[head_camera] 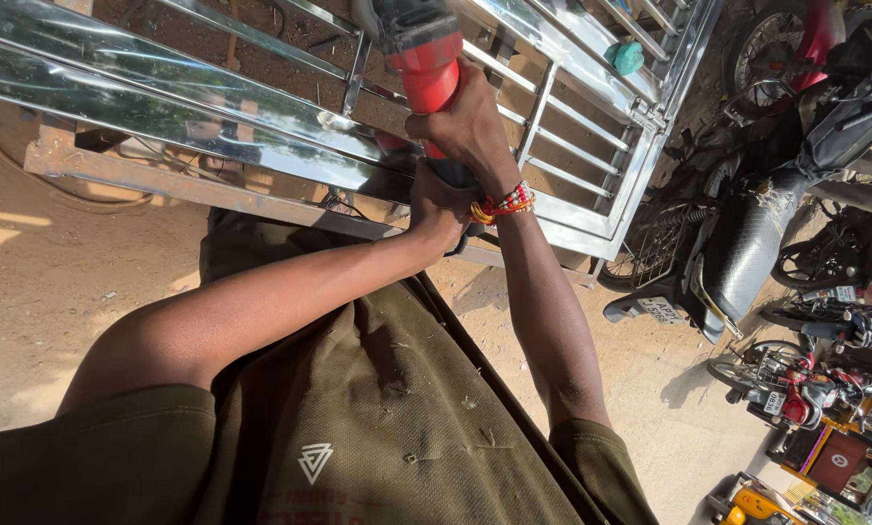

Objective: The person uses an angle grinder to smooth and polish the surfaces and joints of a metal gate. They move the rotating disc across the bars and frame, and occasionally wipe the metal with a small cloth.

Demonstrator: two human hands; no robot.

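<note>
A red and black power grinder [424, 58] points away from me over a shiny steel gate frame [261, 112] that lies flat on the ground. My right hand [467, 126] is wrapped around the tool's red body, and red and yellow thread bands circle that wrist. My left hand [441, 209] grips the dark rear end of the same tool, just below the right hand. The tool's head is cut off by the top edge of the view. Both forearms reach forward over my olive shirt.
The gate frame rests on a rusty steel support [115, 175] over sandy ground [47, 282]. Several parked motorcycles [747, 233] crowd the right side. A teal object [626, 56] lies on the gate's far bars.
</note>
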